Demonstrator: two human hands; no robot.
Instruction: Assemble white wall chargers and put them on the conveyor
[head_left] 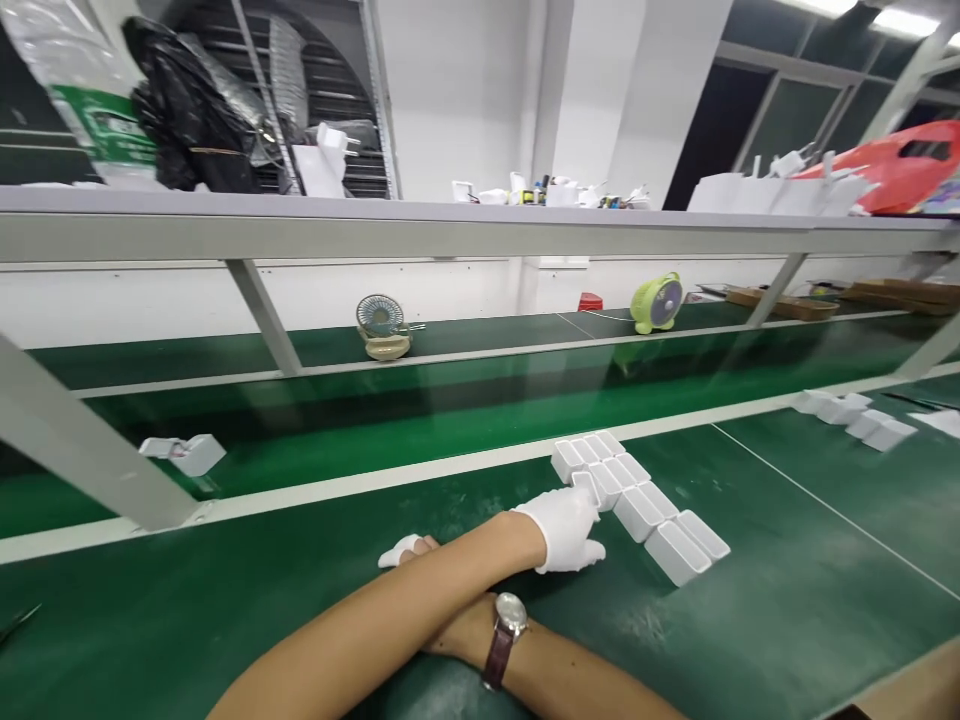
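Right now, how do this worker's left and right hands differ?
The left hand is at the white boxes; the right hand is away from them, partly hidden by the left forearm.
The left hand wears a white glove; the right hand shows some bare fingers.
The left hand's wrist is bare; the right hand's has a watch.
Both show white covering.

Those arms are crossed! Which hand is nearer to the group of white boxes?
Left. The left hand is at the edge of the white boxes; the right hand is farther away, partly hidden beneath the left forearm.
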